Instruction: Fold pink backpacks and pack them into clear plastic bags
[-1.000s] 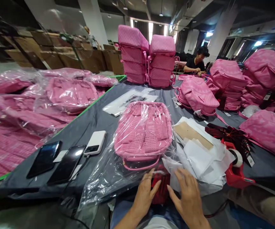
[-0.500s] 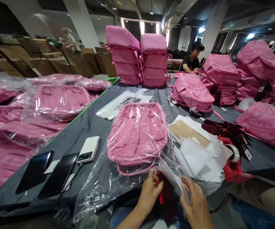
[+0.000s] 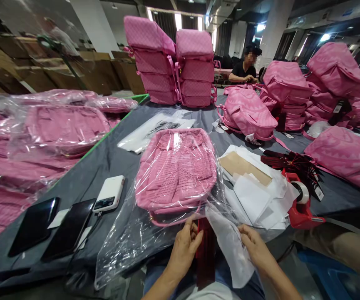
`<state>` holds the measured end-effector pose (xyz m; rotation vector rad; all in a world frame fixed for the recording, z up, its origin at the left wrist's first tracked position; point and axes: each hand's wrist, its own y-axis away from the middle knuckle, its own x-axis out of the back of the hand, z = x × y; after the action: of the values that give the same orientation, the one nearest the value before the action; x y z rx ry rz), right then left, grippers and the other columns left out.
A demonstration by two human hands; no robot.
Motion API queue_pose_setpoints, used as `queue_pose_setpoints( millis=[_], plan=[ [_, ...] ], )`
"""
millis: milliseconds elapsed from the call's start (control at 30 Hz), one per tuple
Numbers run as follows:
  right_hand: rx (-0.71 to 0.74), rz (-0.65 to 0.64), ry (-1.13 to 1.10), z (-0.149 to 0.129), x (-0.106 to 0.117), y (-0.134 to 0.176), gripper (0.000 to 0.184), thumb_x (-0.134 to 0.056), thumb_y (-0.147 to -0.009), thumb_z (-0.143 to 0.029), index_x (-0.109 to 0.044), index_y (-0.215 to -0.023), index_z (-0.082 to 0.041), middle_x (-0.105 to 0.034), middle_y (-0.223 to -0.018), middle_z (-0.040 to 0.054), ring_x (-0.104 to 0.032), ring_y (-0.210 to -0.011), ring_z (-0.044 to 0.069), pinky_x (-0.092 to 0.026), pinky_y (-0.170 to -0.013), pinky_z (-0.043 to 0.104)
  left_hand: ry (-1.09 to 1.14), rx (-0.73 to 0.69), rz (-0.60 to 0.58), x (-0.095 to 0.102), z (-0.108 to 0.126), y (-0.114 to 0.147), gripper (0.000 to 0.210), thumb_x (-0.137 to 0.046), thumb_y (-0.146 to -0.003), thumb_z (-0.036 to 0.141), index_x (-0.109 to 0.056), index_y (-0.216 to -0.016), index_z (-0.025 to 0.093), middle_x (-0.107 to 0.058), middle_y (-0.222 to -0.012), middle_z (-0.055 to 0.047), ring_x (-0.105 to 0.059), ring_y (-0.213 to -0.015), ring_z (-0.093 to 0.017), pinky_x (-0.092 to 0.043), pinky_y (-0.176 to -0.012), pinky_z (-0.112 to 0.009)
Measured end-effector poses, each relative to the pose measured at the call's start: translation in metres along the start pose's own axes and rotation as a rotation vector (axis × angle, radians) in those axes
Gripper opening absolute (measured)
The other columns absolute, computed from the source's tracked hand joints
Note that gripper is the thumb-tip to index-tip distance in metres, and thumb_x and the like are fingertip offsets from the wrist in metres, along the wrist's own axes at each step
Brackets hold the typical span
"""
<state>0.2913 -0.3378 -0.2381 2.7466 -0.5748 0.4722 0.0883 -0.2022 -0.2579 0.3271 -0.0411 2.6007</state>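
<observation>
A pink backpack (image 3: 176, 171) lies in a clear plastic bag (image 3: 120, 246) at the front of the table, its top handle toward me. Just below that handle, my left hand (image 3: 183, 243) is closed, pinching the upper part of a dark red hang tag (image 3: 206, 254). The tag hangs down over the table edge. My right hand (image 3: 256, 246) is closed on the edge of a small frosted plastic sleeve (image 3: 228, 246), which spreads out between my hands beside the tag. The exact fingertip contact of my left hand is partly hidden.
White papers (image 3: 251, 200) and a red tape dispenser (image 3: 303, 204) lie on the right. Two dark phones (image 3: 69, 229) and a white power bank (image 3: 109, 193) are on the left. Backpack stacks (image 3: 195, 68) stand behind; a person (image 3: 245, 66) sits farther back. Bagged backpacks (image 3: 67, 127) fill the left.
The frosted sleeve, bunched up before, now hangs down opened out. More of the dark red tag shows. The whole view has shifted slightly.
</observation>
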Motion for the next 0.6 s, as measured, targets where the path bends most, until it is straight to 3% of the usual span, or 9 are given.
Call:
queue_pose_setpoints(
  millis=[67,100,133,267,300,400,500,600],
  plan=[
    [-0.066,-0.124,-0.095,0.007,-0.007,-0.001,0.025,-0.040,-0.087,-0.028,-0.063,-0.084,-0.019,-0.066,-0.071,0.0024,-0.062,-0.062,0.018,-0.048,-0.059,0.027,0.072,0.032,-0.050,-0.004,-0.002,-0.001,0.054,-0.063,-0.082,0.044,-0.056,-0.129,0.018,-0.049,-0.071,0.007,-0.046,-0.057,-0.011,-0.038,-0.057,-0.023],
    [-0.042,-0.123,-0.050,0.012,-0.010,0.000,0.024,-0.041,-0.088,-0.027,-0.064,-0.086,-0.019,-0.068,-0.072,0.0028,-0.064,-0.064,0.019,-0.049,-0.059,0.028,0.116,0.054,-0.072,-0.008,-0.004,-0.001,0.059,-0.065,-0.082,0.045,-0.054,-0.133,0.018,-0.048,-0.071,0.007,-0.045,-0.056,-0.010,-0.036,-0.056,-0.022],
    [0.024,-0.063,0.057,0.015,-0.012,0.001,0.023,-0.043,-0.088,-0.026,-0.065,-0.088,-0.019,-0.069,-0.073,0.0037,-0.066,-0.065,0.020,-0.051,-0.060,0.029,0.158,0.078,-0.092,-0.012,-0.005,0.000,0.063,-0.066,-0.082,0.045,-0.050,-0.137,0.018,-0.046,-0.071,0.008,-0.043,-0.056,-0.009,-0.034,-0.055,-0.021],
    [0.474,0.411,0.642,0.011,-0.013,0.017,0.026,-0.050,-0.093,-0.019,-0.068,-0.112,-0.020,-0.074,-0.097,0.0109,-0.072,-0.085,0.026,-0.058,-0.074,0.037,0.243,0.089,-0.102,-0.028,-0.008,0.003,0.077,-0.067,-0.084,0.045,-0.036,-0.149,0.018,-0.041,-0.069,0.011,-0.038,-0.052,-0.007,-0.029,-0.053,-0.018],
    [0.588,0.452,0.720,0.005,-0.014,0.021,0.031,-0.050,-0.094,-0.016,-0.065,-0.120,-0.020,-0.074,-0.105,0.0118,-0.072,-0.094,0.026,-0.059,-0.080,0.037,0.255,0.068,-0.094,-0.031,-0.008,0.004,0.079,-0.067,-0.085,0.045,-0.033,-0.151,0.019,-0.042,-0.069,0.011,-0.039,-0.052,-0.007,-0.031,-0.053,-0.018],
    [0.798,0.307,0.781,-0.009,-0.024,0.033,0.043,-0.053,-0.096,-0.018,-0.055,-0.139,-0.020,-0.069,-0.128,0.0126,-0.065,-0.120,0.025,-0.056,-0.099,0.037,0.262,0.001,-0.079,-0.037,-0.007,0.006,0.077,-0.064,-0.087,0.046,-0.033,-0.154,0.022,-0.050,-0.071,0.009,-0.045,-0.056,-0.009,-0.041,-0.057,-0.019],
    [0.731,0.210,0.798,-0.003,-0.045,0.038,0.068,-0.063,-0.092,-0.036,-0.039,-0.153,-0.017,-0.060,-0.143,0.0175,-0.059,-0.130,0.031,-0.058,-0.099,0.043,0.204,-0.059,-0.152,-0.036,-0.005,0.008,0.063,-0.059,-0.093,0.043,-0.044,-0.150,0.021,-0.061,-0.079,0.002,-0.057,-0.068,-0.013,-0.051,-0.070,-0.024],
    [0.624,0.245,0.817,0.017,-0.060,0.038,0.077,-0.057,-0.093,-0.024,-0.025,-0.162,-0.019,-0.050,-0.153,0.0172,-0.054,-0.137,0.030,-0.058,-0.101,0.042,0.174,-0.156,-0.346,-0.028,-0.005,0.007,0.058,-0.050,-0.098,0.033,-0.040,-0.154,0.020,-0.069,-0.095,-0.004,-0.067,-0.086,-0.016,-0.055,-0.087,-0.030]
  ],
)
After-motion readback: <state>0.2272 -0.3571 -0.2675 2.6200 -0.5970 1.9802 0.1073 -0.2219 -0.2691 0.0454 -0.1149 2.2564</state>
